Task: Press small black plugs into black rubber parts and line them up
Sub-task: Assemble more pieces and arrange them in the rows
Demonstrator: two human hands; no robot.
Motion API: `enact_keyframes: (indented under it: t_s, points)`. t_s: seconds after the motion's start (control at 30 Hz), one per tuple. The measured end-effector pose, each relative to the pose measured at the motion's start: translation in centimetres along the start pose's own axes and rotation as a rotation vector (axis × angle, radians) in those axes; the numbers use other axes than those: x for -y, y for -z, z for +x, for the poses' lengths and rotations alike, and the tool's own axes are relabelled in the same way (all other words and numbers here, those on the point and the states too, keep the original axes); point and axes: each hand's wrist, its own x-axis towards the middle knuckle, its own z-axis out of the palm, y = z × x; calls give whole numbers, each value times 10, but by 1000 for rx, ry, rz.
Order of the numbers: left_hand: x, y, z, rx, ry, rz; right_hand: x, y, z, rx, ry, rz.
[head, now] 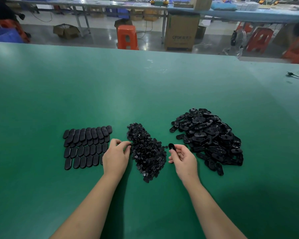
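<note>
The black rubber parts are flat, elongated ovals: a loose heap of them (209, 138) lies toward the right side of the green surface (145, 87), many showing a small hole in the middle, and a set of them lined up in overlapping rows (86, 145) lies left of centre. Between these two groups a pile of small black plugs (146, 150) spreads toward the near edge. The right hand (184, 158) pinches one rubber part (171, 147) between thumb and fingers, just beside the right margin of the plug pile. The left hand (116, 155) has its fingers curled at the pile's left margin, fingertips at the plugs; whether it grips one I cannot tell. Beyond the far edge, on a shiny floor, stand an orange stool (127, 37), a tall cardboard box (180, 31), and long benches (248, 12) with blue bins.
</note>
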Motion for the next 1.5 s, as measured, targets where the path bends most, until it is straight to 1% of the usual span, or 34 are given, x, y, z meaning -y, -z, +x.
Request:
enact_keyframes:
  t_s: [0.17, 0.3, 0.4, 0.57, 0.63, 0.7, 0.77, 0.87, 0.9, 0.97, 1.07, 1.17, 1.37, 1.5]
  points:
    - [0, 1, 1, 23, 11, -6, -1, 2, 1, -26, -47, 119]
    - [-8, 1, 4, 34, 64, 3, 2, 3, 0, -24, -44, 186]
    - [-16, 0, 5, 30, 85, 15, 5, 4, -1, -21, -23, 190]
    - [-24, 3, 5, -15, 89, -83, 6, 4, 1, -20, -31, 157]
    - [-28, 3, 5, -10, 76, -175, 6, 4, 1, -31, -38, 136]
    - [-33, 2, 4, 8, 111, -333, 5, 4, 1, -46, -14, 100]
    - [-39, 1, 2, 26, 184, -523, 5, 4, 2, -59, 23, 67]
    - [-48, 1, 3, 81, 340, -902, 4, 3, 2, -66, 22, 98]
    - [-50, 2, 3, 101, 369, -989, 4, 4, 2, -53, 11, 103]
    - [-51, 2, 3, 127, 395, -1083, 3, 4, 1, -20, -21, 135]
    - [-51, 2, 3, 133, 416, -1145, 1, 5, 2, -4, -43, 189]
    - [-50, 2, 3, 135, 423, -1158, 1, 5, 1, -4, -62, 255]
    - [-49, 0, 3, 127, 390, -1156, 0, 3, 5, -3, -11, 211]
    - [-51, -2, 5, 158, 361, -1151, -3, 2, 7, -15, -29, 217]
